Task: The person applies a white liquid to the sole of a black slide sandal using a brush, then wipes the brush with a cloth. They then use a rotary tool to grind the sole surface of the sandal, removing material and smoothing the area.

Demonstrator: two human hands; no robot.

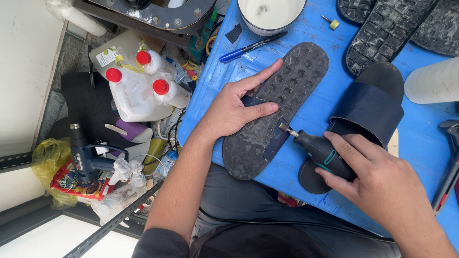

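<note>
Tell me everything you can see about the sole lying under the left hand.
The sole is a dark grey, rubbery-looking slab lying flat and diagonal on the blue table, its heel end overhanging the near edge. Round dimples cover its far half; the near half looks scuffed and dusty. The left hand presses on it, fingers spread over a dark blue strap piece lying across it. The rotary tool tip, held in the right hand, meets its right edge.

The left hand (231, 110) lies palm down, fingers (260, 77) spread and stretched forward, the index pointing up and to the right, the thumb tucked beside it. Its bare forearm runs down to a dark sleeve at the elbow. The right hand (376, 179) comes in from the lower right, fingers curled in a closed grip, knuckles up, wrist straight.
</note>
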